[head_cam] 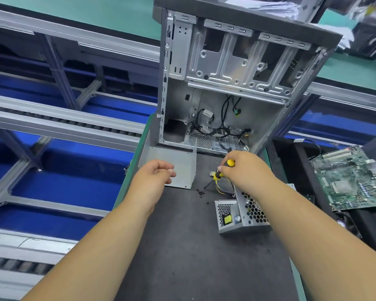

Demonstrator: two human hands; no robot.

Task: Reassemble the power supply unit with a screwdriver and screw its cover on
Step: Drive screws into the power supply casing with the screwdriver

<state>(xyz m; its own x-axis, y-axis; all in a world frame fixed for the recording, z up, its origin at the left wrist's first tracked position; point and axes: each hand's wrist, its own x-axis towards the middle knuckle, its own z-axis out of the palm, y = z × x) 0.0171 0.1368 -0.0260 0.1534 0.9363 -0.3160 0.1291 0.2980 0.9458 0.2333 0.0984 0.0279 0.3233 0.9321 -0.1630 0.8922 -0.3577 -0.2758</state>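
The power supply unit (243, 216), a grey metal box with honeycomb vents, lies on the dark mat at centre right, its wire bundle (225, 186) trailing behind it. Its bent sheet-metal cover (182, 164) lies apart, up and to the left. My right hand (245, 170) grips a yellow-and-black screwdriver (220, 172), tip pointing down-left toward several small black screws (201, 193) on the mat. My left hand (156, 173) hovers over the cover's near edge with fingers loosely curled; nothing shows in it.
An open grey computer case (232, 79) stands behind the mat (182, 246). A green motherboard (352, 179) lies at the right. A conveyor frame of aluminium rails (59, 120) over blue surfaces runs along the left, beyond the table's green edge.
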